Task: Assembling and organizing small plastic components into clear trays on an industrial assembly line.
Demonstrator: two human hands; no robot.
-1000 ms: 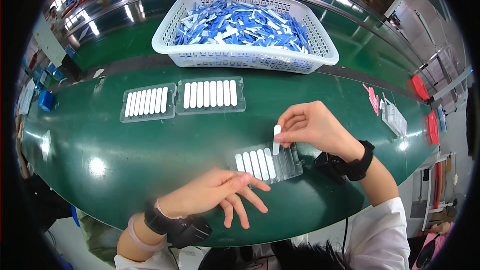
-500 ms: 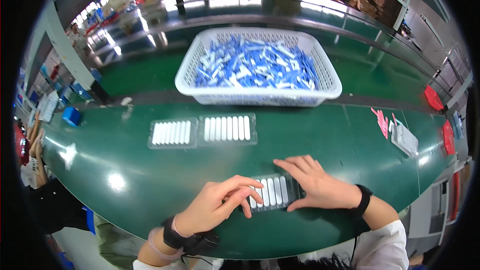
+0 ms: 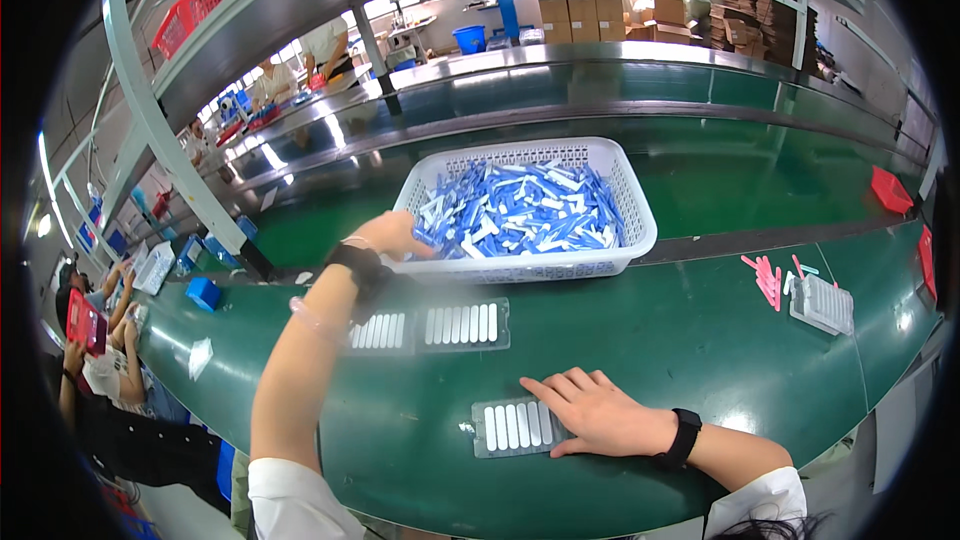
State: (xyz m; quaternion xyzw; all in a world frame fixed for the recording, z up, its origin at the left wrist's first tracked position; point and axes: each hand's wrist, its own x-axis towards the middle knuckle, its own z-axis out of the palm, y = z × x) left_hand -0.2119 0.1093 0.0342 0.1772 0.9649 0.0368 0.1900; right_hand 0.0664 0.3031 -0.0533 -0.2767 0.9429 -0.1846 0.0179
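Observation:
My left hand (image 3: 392,235) is over the near left corner of a white basket (image 3: 640,230), blurred, its fingertips by the heap of blue and white plastic sticks (image 3: 530,205) inside. What its fingers do I cannot make out. Below, on the green table, lies a clear plastic tray (image 3: 480,443) with a row of white strips (image 3: 514,427). Across the tray's right end rests my right hand (image 3: 605,418), open, fingers stretched out and thumb apart at the near edge. A small shiny scrap (image 3: 466,428) touches the tray's left side.
Two more filled trays, a right one (image 3: 468,325) and a left one (image 3: 380,332) partly behind my left arm, lie before the basket. Pink sticks (image 3: 765,282) and a clear tray stack (image 3: 822,304) are at right. A blue box (image 3: 203,293) stands left. Co-workers sit far left.
My left hand has left the tray and moved up to the basket's left corner. My right hand stays at the tray. The view has tilted upward.

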